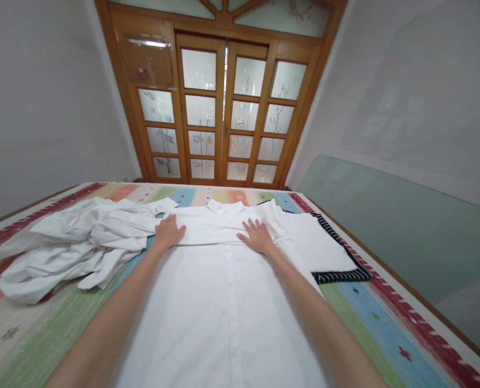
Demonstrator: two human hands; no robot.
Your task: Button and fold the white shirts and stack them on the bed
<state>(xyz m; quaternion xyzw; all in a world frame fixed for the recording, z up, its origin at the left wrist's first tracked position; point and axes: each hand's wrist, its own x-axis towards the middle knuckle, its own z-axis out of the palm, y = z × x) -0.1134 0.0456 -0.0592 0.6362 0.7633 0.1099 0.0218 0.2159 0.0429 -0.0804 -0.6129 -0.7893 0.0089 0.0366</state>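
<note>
A white button-up shirt (207, 302) lies front up on the bed, its collar (225, 208) at the far end and its button strip running toward me. A band of white cloth, apparently a sleeve (211, 229), lies across the chest just below the collar. My left hand (170, 231) rests open on the left end of that band, thumb apart, fingers over the shirt's edge. On the band's right part, my right hand (256, 235) presses flat with its fingers spread. Loose white cloth (274, 218) bunches just beyond the right hand.
A crumpled pile of white clothing (90, 237) lies to the left. Flat white cloth (324, 242) rests on a black-and-white striped piece (341, 276) to the right. Beneath is a colourful striped bed cover (369, 318). Wooden glass-paned doors (224, 108) stand beyond, with walls on both sides.
</note>
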